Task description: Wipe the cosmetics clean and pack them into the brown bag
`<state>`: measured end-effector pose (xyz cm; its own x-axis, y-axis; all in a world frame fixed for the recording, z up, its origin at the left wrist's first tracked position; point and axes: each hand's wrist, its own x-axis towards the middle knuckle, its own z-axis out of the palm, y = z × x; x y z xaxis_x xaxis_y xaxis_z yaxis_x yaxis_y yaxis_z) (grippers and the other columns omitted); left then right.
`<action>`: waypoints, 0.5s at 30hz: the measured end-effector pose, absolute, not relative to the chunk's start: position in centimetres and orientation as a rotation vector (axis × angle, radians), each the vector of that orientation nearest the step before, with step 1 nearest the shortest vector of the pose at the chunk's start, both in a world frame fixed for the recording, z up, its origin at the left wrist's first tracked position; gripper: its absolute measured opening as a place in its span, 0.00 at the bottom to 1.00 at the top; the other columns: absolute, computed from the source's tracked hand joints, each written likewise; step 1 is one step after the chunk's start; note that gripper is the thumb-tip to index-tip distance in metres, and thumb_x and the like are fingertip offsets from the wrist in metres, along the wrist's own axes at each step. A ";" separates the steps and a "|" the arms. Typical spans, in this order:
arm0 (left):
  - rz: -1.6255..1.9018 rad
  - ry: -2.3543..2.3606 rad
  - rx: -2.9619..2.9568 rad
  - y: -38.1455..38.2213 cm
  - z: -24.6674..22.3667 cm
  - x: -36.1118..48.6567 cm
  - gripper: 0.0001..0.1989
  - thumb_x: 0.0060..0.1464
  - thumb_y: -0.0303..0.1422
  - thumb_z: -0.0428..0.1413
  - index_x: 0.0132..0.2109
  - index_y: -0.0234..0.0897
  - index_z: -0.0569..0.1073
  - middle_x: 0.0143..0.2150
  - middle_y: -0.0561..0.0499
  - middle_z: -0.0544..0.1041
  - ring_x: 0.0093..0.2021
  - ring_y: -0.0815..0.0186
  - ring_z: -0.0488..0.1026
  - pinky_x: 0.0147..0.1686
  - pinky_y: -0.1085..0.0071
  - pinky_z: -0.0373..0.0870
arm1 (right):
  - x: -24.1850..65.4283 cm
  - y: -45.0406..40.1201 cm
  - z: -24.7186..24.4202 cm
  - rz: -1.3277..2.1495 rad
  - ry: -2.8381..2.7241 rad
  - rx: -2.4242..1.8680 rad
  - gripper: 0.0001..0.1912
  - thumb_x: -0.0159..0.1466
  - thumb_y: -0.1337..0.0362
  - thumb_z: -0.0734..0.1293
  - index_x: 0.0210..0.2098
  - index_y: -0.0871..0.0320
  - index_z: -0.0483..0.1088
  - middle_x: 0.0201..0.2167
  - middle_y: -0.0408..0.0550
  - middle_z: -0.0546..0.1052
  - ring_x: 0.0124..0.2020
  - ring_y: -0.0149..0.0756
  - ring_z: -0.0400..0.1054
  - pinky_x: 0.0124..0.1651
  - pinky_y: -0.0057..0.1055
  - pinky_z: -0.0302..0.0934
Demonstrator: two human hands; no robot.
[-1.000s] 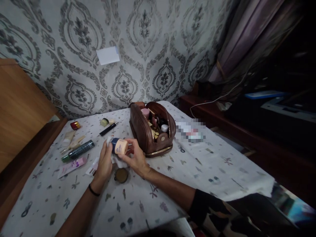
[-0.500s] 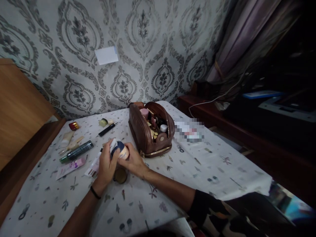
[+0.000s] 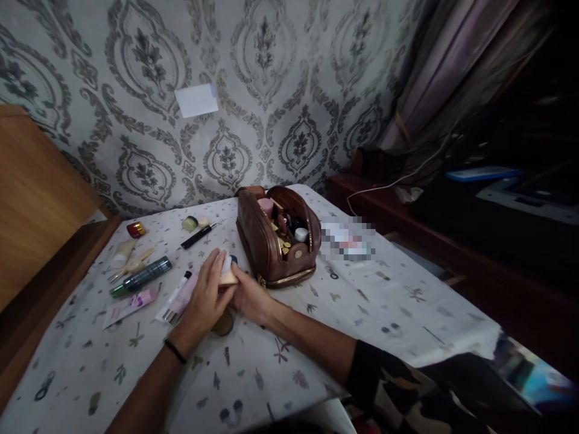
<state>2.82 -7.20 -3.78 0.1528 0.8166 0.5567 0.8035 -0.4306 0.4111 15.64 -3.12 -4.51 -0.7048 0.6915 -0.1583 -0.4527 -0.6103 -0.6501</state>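
Both hands meet over a small cosmetic jar point(image 3: 228, 278) with a pale peach body and a dark blue lid. My right hand point(image 3: 253, 300) grips it from the right, fingers wrapped round its side. Laid across the jar from the left is my left hand point(image 3: 203, 304), its fingers closed against it. Between the left fingers and the lid shows a small white piece point(image 3: 228, 261), too hidden to name. A round olive-brown item point(image 3: 223, 324) lies under the hands, partly covered. Pale tubes point(image 3: 181, 296) rest just left of my left hand.
A brown leather toiletry bag point(image 3: 259, 240) stands unzipped behind the hands, full of cosmetics. On the left lie a dark green bottle point(image 3: 147, 275), a pink tube point(image 3: 131, 306), a black pen-like item point(image 3: 197, 237) and a red-and-gold jar point(image 3: 136, 229). A patterned wall rises behind the table.
The jar has turned in my hands, so its lid is now mostly covered. My left hand has shifted right and over it, the white piece moving along.
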 end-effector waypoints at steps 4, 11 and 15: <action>1.197 1.608 2.393 -7.1 -3.2 1.9 0.26 0.66 0.37 0.51 0.68 0.45 0.60 0.69 0.41 0.63 0.69 0.55 0.62 0.66 0.54 0.62 | 15.7 -2.9 -4.8 2.282 -0.754 -0.537 0.24 0.63 0.42 0.67 0.40 0.58 0.75 0.35 0.47 0.81 0.38 0.35 0.74 0.41 0.30 0.64; 1.373 1.514 2.287 -7.0 -2.2 1.0 0.18 0.63 0.39 0.56 0.58 0.42 0.74 0.62 0.45 0.74 0.62 0.57 0.72 0.62 0.58 0.69 | 16.1 -2.5 -4.7 2.263 -0.619 -0.525 0.19 0.53 0.52 0.78 0.36 0.59 0.76 0.29 0.40 0.78 0.30 0.27 0.69 0.32 0.23 0.60; 1.493 1.579 2.133 -7.1 -2.2 0.9 0.14 0.61 0.38 0.57 0.50 0.39 0.79 0.51 0.46 0.82 0.51 0.58 0.79 0.55 0.62 0.74 | 16.3 -2.4 -4.6 2.314 -0.588 -0.514 0.22 0.51 0.52 0.79 0.38 0.58 0.75 0.29 0.40 0.78 0.30 0.28 0.69 0.29 0.23 0.60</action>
